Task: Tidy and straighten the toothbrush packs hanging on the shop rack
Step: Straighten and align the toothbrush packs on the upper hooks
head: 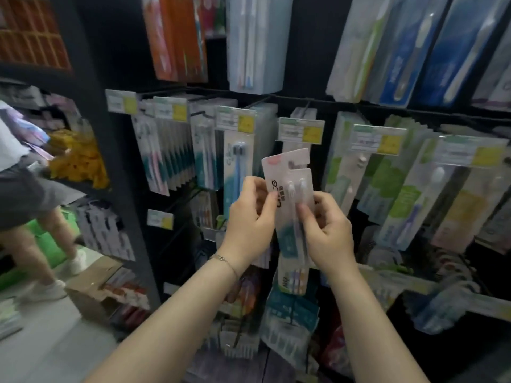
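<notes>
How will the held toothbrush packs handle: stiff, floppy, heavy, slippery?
Toothbrush packs: probably light, since fingertips of the left hand and right hand hold them up. Likely stiff: the flat cards stand unbent above the grip. Fanned tops suggest they slide over each other.

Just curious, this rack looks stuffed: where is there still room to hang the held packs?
Behind the middle price tag only a few packs seem to hang, with dark gaps either side, toward the blue-brush pack and the green packs. Those green packs and the left-hand packs are crowded.
</notes>
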